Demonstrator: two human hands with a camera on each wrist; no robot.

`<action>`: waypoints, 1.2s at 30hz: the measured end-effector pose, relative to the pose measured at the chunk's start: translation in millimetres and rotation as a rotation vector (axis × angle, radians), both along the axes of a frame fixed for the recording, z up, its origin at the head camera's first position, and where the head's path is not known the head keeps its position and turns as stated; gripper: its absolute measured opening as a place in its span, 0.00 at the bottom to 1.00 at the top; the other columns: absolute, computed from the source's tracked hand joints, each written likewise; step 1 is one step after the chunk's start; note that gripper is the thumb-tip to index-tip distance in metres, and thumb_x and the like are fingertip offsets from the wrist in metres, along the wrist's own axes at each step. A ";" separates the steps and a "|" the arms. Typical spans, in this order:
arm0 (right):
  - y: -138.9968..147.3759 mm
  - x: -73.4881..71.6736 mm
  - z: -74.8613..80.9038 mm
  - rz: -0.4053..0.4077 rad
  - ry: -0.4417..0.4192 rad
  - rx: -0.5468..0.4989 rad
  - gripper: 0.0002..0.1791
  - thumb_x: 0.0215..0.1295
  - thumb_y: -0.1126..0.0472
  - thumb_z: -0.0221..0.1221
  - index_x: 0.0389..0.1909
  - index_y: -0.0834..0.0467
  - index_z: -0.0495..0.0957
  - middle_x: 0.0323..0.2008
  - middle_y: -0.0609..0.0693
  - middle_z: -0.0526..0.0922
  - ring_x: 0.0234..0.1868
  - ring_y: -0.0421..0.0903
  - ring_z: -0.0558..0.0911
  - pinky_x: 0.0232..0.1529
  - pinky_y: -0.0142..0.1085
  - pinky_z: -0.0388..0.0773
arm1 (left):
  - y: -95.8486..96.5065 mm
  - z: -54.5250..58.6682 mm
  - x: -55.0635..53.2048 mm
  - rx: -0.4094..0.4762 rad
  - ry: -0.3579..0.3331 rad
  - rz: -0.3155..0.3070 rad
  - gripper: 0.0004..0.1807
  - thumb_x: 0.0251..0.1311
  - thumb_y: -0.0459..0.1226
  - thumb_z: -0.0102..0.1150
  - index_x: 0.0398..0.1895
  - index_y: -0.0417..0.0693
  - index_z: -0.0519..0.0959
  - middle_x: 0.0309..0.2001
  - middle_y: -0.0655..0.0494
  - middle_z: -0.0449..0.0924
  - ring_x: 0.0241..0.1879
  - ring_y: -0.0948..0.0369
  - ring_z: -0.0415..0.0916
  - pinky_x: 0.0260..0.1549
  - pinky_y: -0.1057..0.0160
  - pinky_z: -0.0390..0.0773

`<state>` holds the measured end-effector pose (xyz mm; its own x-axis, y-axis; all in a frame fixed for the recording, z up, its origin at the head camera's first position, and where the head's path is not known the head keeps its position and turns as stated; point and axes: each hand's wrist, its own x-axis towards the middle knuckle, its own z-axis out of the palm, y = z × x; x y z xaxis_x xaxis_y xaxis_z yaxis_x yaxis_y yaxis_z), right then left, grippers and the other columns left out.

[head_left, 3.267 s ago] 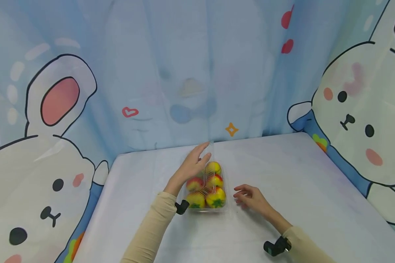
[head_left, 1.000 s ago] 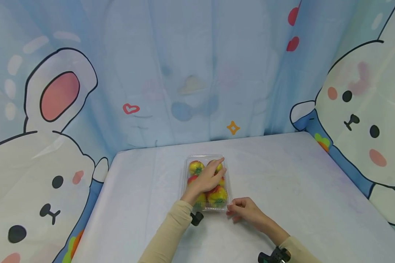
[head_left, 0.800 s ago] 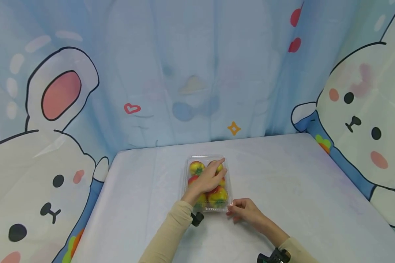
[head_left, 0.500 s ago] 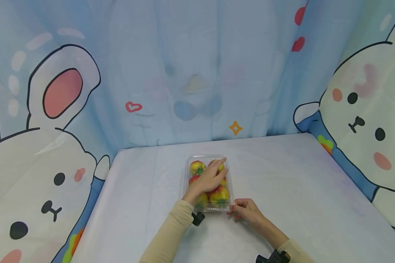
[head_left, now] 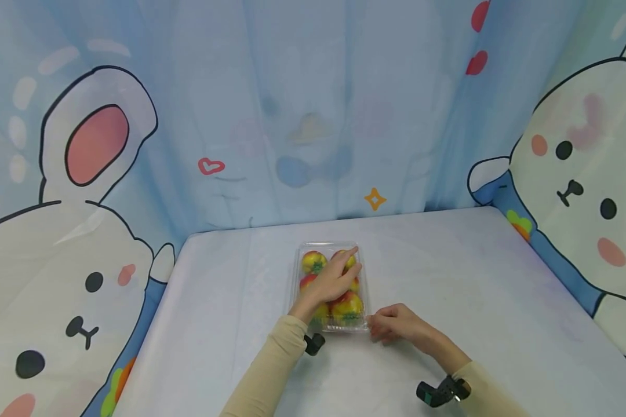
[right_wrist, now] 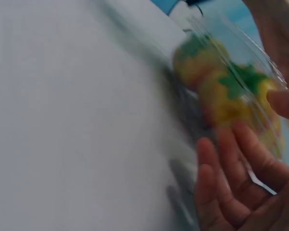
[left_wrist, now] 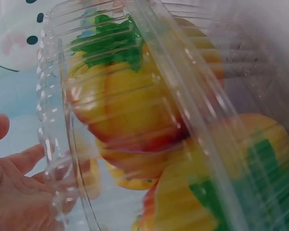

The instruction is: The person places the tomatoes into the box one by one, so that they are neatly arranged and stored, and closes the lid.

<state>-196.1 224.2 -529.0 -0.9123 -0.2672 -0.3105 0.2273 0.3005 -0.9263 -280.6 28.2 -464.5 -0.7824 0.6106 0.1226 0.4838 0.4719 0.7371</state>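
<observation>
A clear plastic clamshell box (head_left: 327, 245) lies on the white tablecloth with its lid down. Inside sit several yellow and red fruits (head_left: 347, 307) with green leafy tops, perhaps artificial. My left hand (head_left: 330, 285) rests across the lid with its fingers stretched towards the far right corner. In the left wrist view that hand (left_wrist: 19, 192) shows beside the ridged wall. At the near right corner is my right hand (head_left: 399, 324), its fingertips close to the rim. The right wrist view has its thumb (right_wrist: 285, 103) and fingers apart; contact with the rim is unclear.
The white-covered table (head_left: 448, 260) spreads around the box. Behind it hangs a blue curtain (head_left: 313, 87) with cartoon rabbits at both sides. Black cameras are strapped to the wrists, the right one (head_left: 440, 391) being low over the cloth.
The lid, raised earlier, has come down over the fruits. My left hand moved onto it. My right hand came to the near right corner, then shifted slightly right and its fingers altered.
</observation>
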 end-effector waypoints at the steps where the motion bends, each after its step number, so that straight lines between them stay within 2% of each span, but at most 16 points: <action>1: 5.0 -6.0 3.6 0.000 -0.004 0.030 0.19 0.68 0.54 0.57 0.41 0.69 0.82 0.34 0.54 0.87 0.36 0.47 0.84 0.38 0.40 0.85 | -0.2 0.2 -0.6 -0.005 0.005 0.001 0.29 0.77 0.47 0.39 0.76 0.45 0.59 0.73 0.48 0.62 0.72 0.55 0.58 0.71 0.57 0.58; 5: 21.2 -39.6 16.5 -0.087 -0.023 0.105 0.23 0.71 0.52 0.54 0.51 0.69 0.79 0.41 0.57 0.86 0.40 0.49 0.85 0.42 0.41 0.84 | -1.1 0.3 -2.5 -0.019 0.017 -0.006 0.30 0.77 0.47 0.38 0.76 0.44 0.58 0.73 0.47 0.61 0.72 0.54 0.58 0.71 0.56 0.58; 9: 29.6 -83.2 25.2 -0.182 -0.046 0.087 0.28 0.74 0.49 0.50 0.58 0.71 0.73 0.51 0.63 0.82 0.45 0.50 0.85 0.46 0.41 0.84 | -1.5 0.8 -3.9 -0.016 0.029 -0.002 0.29 0.77 0.46 0.38 0.75 0.43 0.59 0.72 0.46 0.62 0.71 0.54 0.60 0.71 0.56 0.59; 13: 29.7 -120.2 28.2 -0.205 -0.065 0.075 0.31 0.75 0.46 0.48 0.62 0.70 0.70 0.56 0.64 0.79 0.47 0.50 0.85 0.48 0.39 0.84 | -2.0 -0.3 -3.5 -0.020 0.032 -0.004 0.29 0.77 0.46 0.39 0.75 0.43 0.59 0.71 0.46 0.63 0.70 0.54 0.62 0.70 0.57 0.60; 18: 22.8 -149.5 31.5 -0.173 -0.064 0.080 0.34 0.75 0.45 0.47 0.65 0.70 0.67 0.59 0.66 0.76 0.50 0.51 0.84 0.50 0.40 0.83 | -1.8 0.1 -1.5 -0.011 0.033 -0.016 0.29 0.77 0.45 0.38 0.75 0.41 0.59 0.71 0.46 0.63 0.70 0.53 0.62 0.70 0.56 0.60; 23: 12.9 -165.3 30.9 -0.178 -0.065 0.090 0.32 0.74 0.46 0.50 0.63 0.71 0.68 0.57 0.65 0.78 0.44 0.47 0.84 0.49 0.39 0.83 | -2.2 0.0 -1.1 -0.010 0.012 -0.008 0.29 0.77 0.46 0.39 0.75 0.43 0.58 0.71 0.46 0.63 0.70 0.53 0.61 0.71 0.54 0.60; 26: 8.6 -167.6 27.4 -0.206 -0.069 0.112 0.25 0.73 0.51 0.52 0.54 0.71 0.75 0.46 0.60 0.83 0.36 0.43 0.84 0.44 0.38 0.84 | -2.6 -0.4 -0.9 -0.007 0.002 -0.010 0.29 0.77 0.46 0.40 0.76 0.43 0.58 0.71 0.46 0.63 0.70 0.53 0.61 0.71 0.54 0.60; 30: 5.1 -168.8 23.9 -0.244 -0.085 0.119 0.17 0.72 0.56 0.53 0.42 0.68 0.79 0.32 0.51 0.82 0.29 0.42 0.82 0.39 0.37 0.85 | -2.5 -0.9 -2.0 0.003 0.002 -0.017 0.30 0.77 0.46 0.40 0.76 0.42 0.58 0.72 0.46 0.62 0.71 0.53 0.59 0.71 0.55 0.60; 36: -0.6 -172.2 24.4 -0.275 -0.113 0.136 0.18 0.73 0.55 0.53 0.43 0.68 0.80 0.30 0.49 0.81 0.29 0.41 0.81 0.37 0.35 0.84 | -4.7 -0.8 -3.0 0.005 -0.006 -0.017 0.30 0.77 0.47 0.38 0.76 0.42 0.57 0.73 0.47 0.60 0.73 0.53 0.57 0.72 0.54 0.58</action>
<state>-368.2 223.7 -504.6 -0.9020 0.0353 -0.4303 0.4166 0.3332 -0.8458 -283.6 23.5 -465.3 -0.7727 0.6232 0.1208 0.4870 0.4599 0.7425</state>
